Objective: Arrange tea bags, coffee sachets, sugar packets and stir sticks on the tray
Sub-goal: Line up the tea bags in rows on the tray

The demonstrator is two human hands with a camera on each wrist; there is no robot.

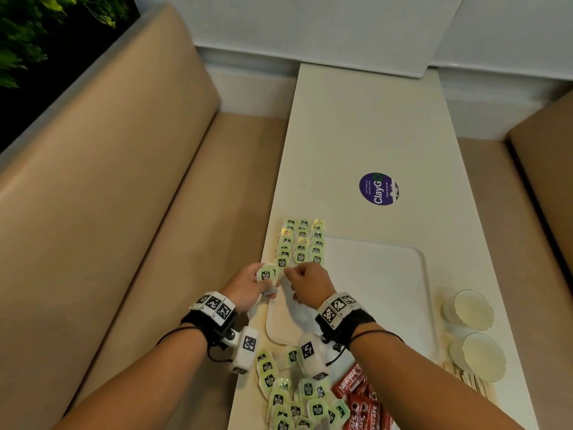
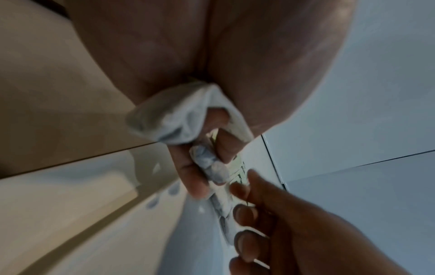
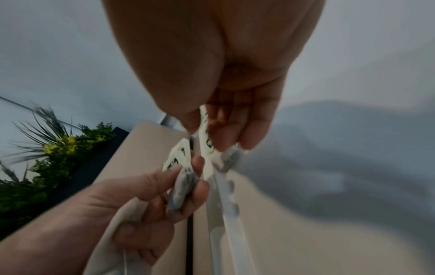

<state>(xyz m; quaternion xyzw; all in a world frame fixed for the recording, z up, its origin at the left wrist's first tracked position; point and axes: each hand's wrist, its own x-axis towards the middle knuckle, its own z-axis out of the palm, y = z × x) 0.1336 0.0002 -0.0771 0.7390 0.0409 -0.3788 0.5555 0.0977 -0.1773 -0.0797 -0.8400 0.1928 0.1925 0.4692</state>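
Observation:
A white tray (image 1: 378, 293) lies on the table. Rows of green-tagged tea bags (image 1: 302, 243) overlap at its far left corner. My left hand (image 1: 267, 282) grips a small bunch of tea bags (image 1: 266, 273), whose white pouches (image 2: 186, 115) bulge from the palm. My right hand (image 1: 290, 274) pinches one tea bag tag (image 3: 207, 143) right beside that bunch, and its white pouch (image 1: 294, 304) hangs over the tray's left side. In the right wrist view the left hand's fingers (image 3: 179, 178) hold tags and grey pouches close to my right fingertips (image 3: 223, 141).
A loose pile of tea bags (image 1: 294, 395) lies at the near table edge, with red coffee sachets (image 1: 359, 395) to its right. Wooden stir sticks (image 1: 471, 380) and two paper cups (image 1: 474, 308) sit right of the tray. A purple sticker (image 1: 376, 189) marks the table farther off. Benches flank it.

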